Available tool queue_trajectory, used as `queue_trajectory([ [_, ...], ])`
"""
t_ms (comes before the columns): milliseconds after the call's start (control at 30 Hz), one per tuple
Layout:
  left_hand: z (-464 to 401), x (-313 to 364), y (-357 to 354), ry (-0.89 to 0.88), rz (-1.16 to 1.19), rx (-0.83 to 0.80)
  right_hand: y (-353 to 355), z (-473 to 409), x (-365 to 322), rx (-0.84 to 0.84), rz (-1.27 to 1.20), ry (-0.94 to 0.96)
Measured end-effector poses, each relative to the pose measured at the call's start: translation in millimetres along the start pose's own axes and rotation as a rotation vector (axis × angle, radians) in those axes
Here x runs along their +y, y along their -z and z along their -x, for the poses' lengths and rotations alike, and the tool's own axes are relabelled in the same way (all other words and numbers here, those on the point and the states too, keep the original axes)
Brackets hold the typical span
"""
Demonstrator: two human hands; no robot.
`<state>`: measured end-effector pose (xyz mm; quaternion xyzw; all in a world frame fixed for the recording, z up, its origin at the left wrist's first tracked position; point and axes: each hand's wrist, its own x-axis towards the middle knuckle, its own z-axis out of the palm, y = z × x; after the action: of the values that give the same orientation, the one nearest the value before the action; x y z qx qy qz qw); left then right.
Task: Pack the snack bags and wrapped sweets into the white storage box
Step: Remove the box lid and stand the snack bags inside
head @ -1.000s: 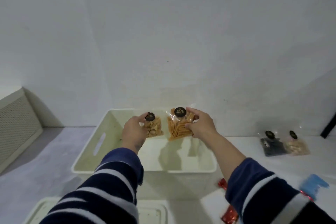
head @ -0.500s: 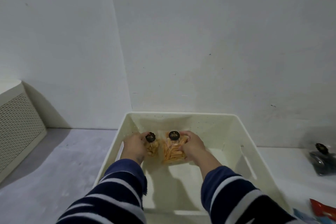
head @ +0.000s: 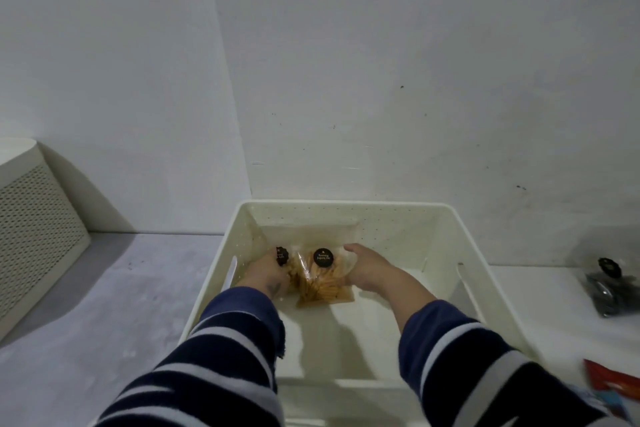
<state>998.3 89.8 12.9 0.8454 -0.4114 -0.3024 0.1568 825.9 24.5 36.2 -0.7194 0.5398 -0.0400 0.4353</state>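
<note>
Hands are both down inside the white storage box point(head: 346, 218) now, deep in its far left corner. On the left, the left hand point(head: 265, 272) grips a small clear snack bag point(head: 289, 262) with a round black sticker at its top, fingers curled round it, and most of that bag is hidden behind the hand, so what is inside cannot be made out. Right alongside, touching it, the right hand point(head: 367, 269) holds the bigger bag of orange snack sticks point(head: 320, 282), thumb up along the far edge and fingers wrapped round the right side; this bag's lower end rests on the floor of the box while its black-stickered top leans up toward the back wall. Both sleeves, dark blue with pale stripes, reach in over the near rim. Outside the box, on the white surface to the right, a dark snack bag point(head: 604, 286) with its own black sticker lies well apart from the hands. Down at the bottom right corner, a red wrapped sweet point(head: 611, 383) peeks in at the frame edge. Far left, a perforated cream cabinet point(head: 34, 225) stands against the wall.
</note>
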Motion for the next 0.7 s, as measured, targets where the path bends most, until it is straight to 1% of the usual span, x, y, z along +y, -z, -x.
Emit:
queue_trajectory([
  [67, 18, 15, 6, -0.036, -0.066, -0.02, 19, 19, 1, 0.047, 0.036, 0.046],
  [133, 38, 32, 8, -0.093, -0.082, 0.006, 39, 38, 5, 0.109, 0.08, 0.094],
  [233, 65, 69, 6, -0.22, -0.133, 0.068, 75, 68, 19, 0.209, 0.131, 0.149],
  [333, 86, 117, -7, -0.371, -0.217, 0.067, 115, 95, 43, 0.291, 0.184, 0.166],
  [433, 107, 174, -32, -0.516, -0.318, 0.065, 158, 118, 79, 0.371, 0.213, 0.129],
  [533, 127, 232, -73, -0.635, -0.388, 0.059, 203, 134, 128, 0.4, 0.225, 0.055],
  [600, 137, 268, -103, -0.687, -0.416, 0.056, 233, 140, 166, 0.396, 0.251, 0.014],
  [700, 140, 318, -153, -0.714, -0.376, 0.022, 274, 140, 227, 0.376, 0.266, -0.044],
])
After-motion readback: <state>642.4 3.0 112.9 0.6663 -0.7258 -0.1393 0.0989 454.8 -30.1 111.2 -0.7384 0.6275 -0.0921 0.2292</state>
